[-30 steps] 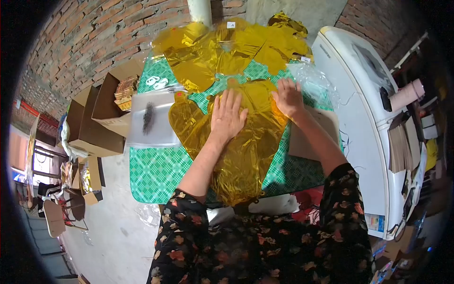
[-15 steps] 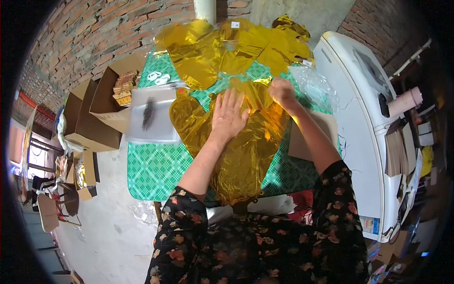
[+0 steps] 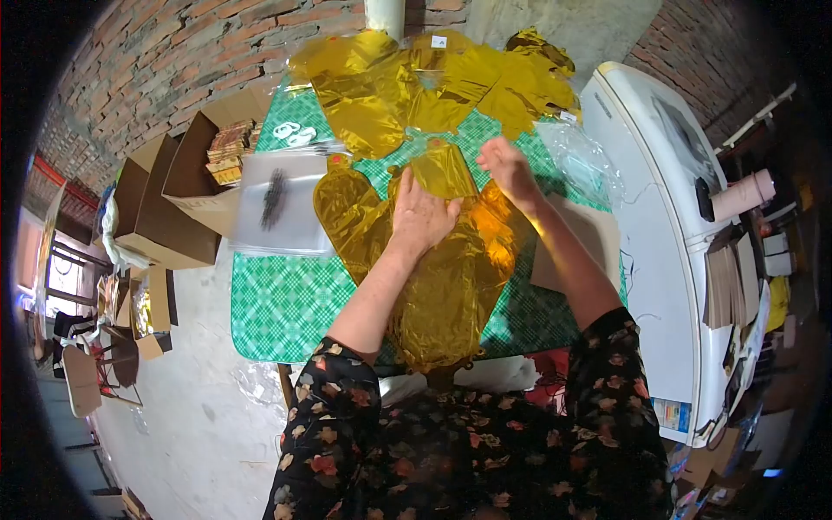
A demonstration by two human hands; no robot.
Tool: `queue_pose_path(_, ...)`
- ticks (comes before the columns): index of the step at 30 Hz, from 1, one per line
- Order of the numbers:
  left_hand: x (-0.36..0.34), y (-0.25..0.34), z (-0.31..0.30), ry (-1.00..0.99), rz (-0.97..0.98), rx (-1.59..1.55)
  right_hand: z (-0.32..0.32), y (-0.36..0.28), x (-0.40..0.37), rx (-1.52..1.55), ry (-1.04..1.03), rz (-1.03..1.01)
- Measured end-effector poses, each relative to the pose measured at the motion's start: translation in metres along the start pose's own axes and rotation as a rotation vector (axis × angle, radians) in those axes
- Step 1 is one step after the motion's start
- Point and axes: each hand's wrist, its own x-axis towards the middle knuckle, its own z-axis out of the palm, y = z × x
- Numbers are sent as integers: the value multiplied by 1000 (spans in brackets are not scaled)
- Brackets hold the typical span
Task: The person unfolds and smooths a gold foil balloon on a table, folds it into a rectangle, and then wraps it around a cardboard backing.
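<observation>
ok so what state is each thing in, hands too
Near gold foil, spread out, wrinkled
Left hand, palm down on the near foil, fingers partly hidden
Right hand, fingers curled, whether gripping anything unclear
Far gold foil, spread out, creased
Clear plastic sleeves, stacked flat
Clear plastic bag, lying rumpled
Cardboard box, open, bundles inside

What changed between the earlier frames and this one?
The right hand moved left, its fist loosening; it seems to have let go of the gold foil. The foil's upper right part now lies folded leftward over some fingers of the left hand. That hand stayed on the foil; the clear plastic sleeves stayed put.
</observation>
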Motion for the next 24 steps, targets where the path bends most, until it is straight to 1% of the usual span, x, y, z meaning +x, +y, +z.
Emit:
queue_pose_path(3,0,0,2,-24,-1,25,-4,13,-13,-149,-31,-209)
queue_pose_path(6,0,0,4,-7,3,25,5,3,-21,-224,20,-371)
queue_pose_path(9,-1,-2,6,31,23,18,19,-9,-21,-486,41,-388)
queue_pose_path(13,-1,-5,14,40,7,-27,24,-32,-30,-501,13,-407)
queue_pose_path(16,-2,-2,7,56,-2,-51,29,-35,-35,-555,2,-446)
queue_pose_path(19,2,1,-10,-156,-36,-68,34,-28,-38,-612,-22,-472)
queue_pose_path(22,0,-4,6,-20,10,-48,37,-20,-39,-618,-17,-469)
queue_pose_path(24,-1,-5,8,-9,32,-27,35,-23,-41,-625,-26,-473)
